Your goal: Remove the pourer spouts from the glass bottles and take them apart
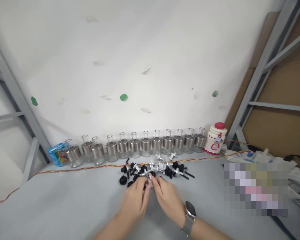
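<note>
At the front edge of a heap of small parts, my left hand [135,196] and my right hand [168,198] meet fingertip to fingertip. Both are closed in a pinch around a small translucent part [151,187], mostly covered by the fingers, so its exact kind is hidden. The heap behind them mixes white plastic fittings [161,165] with black pieces, among them a round black cap [123,180] and thin black tubes [189,174]. Along the wall stands a row of several clear glass bottles [134,145] with metal sleeves and open necks.
A blue box [58,154] stands left of the bottles, a white jar with a red lid [215,139] right of them. A twisted red-yellow wire [87,168] crosses the grey table [65,206]. Plastic bags [262,156] and a blurred-out patch lie at right. Metal frame posts rise both sides.
</note>
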{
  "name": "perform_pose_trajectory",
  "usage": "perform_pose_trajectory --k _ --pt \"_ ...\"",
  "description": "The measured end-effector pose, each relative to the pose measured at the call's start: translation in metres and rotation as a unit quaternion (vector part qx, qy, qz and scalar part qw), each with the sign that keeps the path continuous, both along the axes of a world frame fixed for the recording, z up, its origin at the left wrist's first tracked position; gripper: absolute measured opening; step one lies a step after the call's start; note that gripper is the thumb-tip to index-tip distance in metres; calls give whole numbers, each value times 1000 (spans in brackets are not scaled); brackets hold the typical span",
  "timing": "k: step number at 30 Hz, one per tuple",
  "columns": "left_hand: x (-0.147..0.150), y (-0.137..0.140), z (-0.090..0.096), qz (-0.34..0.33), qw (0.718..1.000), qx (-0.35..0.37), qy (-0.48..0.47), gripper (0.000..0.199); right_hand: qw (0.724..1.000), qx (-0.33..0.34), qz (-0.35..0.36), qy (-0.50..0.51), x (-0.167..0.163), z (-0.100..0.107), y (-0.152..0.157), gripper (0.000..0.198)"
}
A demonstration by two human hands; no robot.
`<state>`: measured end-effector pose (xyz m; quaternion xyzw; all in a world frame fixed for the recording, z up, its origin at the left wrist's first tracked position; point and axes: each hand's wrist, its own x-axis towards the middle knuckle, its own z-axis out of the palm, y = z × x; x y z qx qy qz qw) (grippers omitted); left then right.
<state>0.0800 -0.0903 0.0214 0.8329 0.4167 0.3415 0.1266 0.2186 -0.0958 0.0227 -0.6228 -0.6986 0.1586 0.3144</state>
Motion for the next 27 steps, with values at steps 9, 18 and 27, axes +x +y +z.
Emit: perform_pose_trajectory --k 9,18,27 --pt "-12 7 15 -50 935 220 274 19 981 16 46 -186 5 6 2 49" --pt "-12 8 9 -28 958 173 228 20 973 1 35 -229 4 7 5 47" --pt "-9 19 8 30 980 109 165 24 966 -28 37 -254 2 10 2 36"
